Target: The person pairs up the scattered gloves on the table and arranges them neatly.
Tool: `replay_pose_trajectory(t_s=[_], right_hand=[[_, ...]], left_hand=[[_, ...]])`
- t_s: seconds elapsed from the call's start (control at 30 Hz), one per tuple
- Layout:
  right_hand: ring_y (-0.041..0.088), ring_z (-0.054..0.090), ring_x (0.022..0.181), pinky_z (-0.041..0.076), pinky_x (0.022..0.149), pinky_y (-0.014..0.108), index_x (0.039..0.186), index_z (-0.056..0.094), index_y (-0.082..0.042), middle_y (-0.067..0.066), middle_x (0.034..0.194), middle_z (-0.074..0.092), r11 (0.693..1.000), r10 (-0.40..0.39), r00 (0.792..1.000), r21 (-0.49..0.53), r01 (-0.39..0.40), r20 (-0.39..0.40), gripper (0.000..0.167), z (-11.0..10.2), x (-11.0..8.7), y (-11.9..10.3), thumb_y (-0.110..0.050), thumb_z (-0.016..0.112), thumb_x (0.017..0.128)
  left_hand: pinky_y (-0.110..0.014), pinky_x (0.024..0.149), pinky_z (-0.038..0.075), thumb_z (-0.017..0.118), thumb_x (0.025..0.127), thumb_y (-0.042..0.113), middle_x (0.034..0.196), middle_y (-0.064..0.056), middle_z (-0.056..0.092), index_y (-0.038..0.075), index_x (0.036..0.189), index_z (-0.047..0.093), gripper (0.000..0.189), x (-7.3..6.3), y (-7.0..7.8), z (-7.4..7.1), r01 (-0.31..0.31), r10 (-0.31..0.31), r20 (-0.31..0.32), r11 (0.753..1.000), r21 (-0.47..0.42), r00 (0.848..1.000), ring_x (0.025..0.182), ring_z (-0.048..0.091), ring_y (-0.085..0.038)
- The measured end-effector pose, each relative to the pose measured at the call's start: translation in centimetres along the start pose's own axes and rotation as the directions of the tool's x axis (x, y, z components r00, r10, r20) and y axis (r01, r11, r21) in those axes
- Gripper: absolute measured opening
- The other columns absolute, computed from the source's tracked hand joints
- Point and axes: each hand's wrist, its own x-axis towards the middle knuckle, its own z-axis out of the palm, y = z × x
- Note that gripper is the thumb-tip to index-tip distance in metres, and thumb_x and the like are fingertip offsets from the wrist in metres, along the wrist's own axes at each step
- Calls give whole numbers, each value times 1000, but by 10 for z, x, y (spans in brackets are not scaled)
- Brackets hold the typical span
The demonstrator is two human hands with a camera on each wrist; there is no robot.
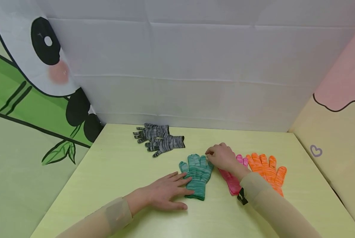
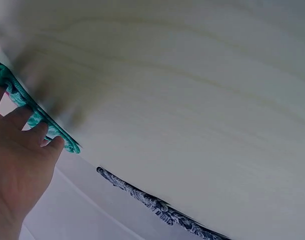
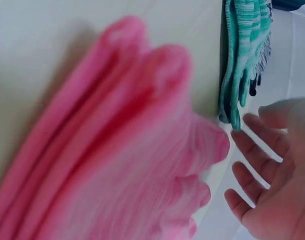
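While the left hand (image 1: 169, 191) lies across the green glove (image 1: 199, 177) with fingers spread, its tips rest on the knit at the near left side, and the thumb points off to the side over the table (image 1: 106, 185). And over on the far right corner of that glove, it's the right hand (image 1: 225, 158), right up at the outermost green fingertip! Fingers loosely bent, and the right wrist view shows gaps between them, thumb well apart, no pinch on the fabric; whether a fingertip touches the knit, I can't tell. The green glove sits flat near the middle of the table, cuff towards the person, fingers pointing away; the left wrist view catches it edge-on. Just to its right, a pink glove (image 1: 231, 182), partly hidden under the right arm, looms large and close in the right wrist view. Next along, an orange glove (image 1: 266, 170), fingers fanned out, its lower part disappearing behind the sleeve (image 1: 272, 201). Way up the far left, two grey-and-black gloves (image 1: 166, 143) lie one overlapping the other, fingers to the left. A black strap (image 1: 242, 196) shows at the right wrist, and a pale sheet (image 1: 195, 59) rises behind the table's far edge.
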Motion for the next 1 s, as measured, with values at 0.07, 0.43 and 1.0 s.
replay_pose_trajectory(t_s=[0.07,0.43,1.0], right_hand=[[38,53,114,45,97,57,115,79,-15,7,113,72,999,-23,1000,-35,23,-1,25,3,3,-3,-28,63,101],[28,54,93,49,82,45,95,77,-16,1,92,69,996,-53,998,-79,51,-18,9,12,10,-15,-24,76,94],[24,49,85,41,78,43,90,67,-18,-4,80,59,999,-36,999,20,36,3,9,10,13,-1,-16,74,94]], left_hand=[[-55,123,17,28,102,71,168,-6,23,36,157,41,67,0,0,0,0,0,-4,1000,-2,1000,156,14,-31],[-54,123,17,27,102,71,169,-5,22,36,157,41,67,0,1,2,7,-7,-8,1000,0,1000,156,14,-31],[-52,123,17,28,102,71,168,-6,23,35,157,42,68,1,3,4,9,-8,-15,1000,12,1000,155,15,-31]])
